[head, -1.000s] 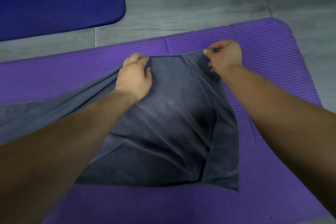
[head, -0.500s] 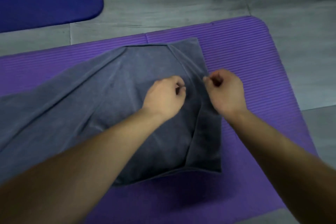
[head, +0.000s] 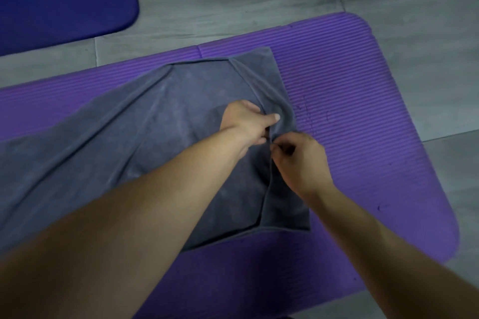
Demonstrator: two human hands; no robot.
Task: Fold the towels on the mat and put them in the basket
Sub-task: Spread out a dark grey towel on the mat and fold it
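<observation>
Mid-fold on the purple mat (head: 350,85): left hand (head: 243,122) and right hand (head: 302,163) both pinch the grey towel (head: 129,142) at its flap edge; next, I reckon, pull that flap smooth

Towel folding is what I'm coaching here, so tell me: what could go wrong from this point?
1. The left hand and the right hand both pinch the towel close together on one edge of the folded flap. Pulling from so narrow a grip could drag the flap askew.
2. Diagonal creases run across the towel's left part, which trails out of view. They may get folded in and leave a lumpy, uneven fold.
</observation>
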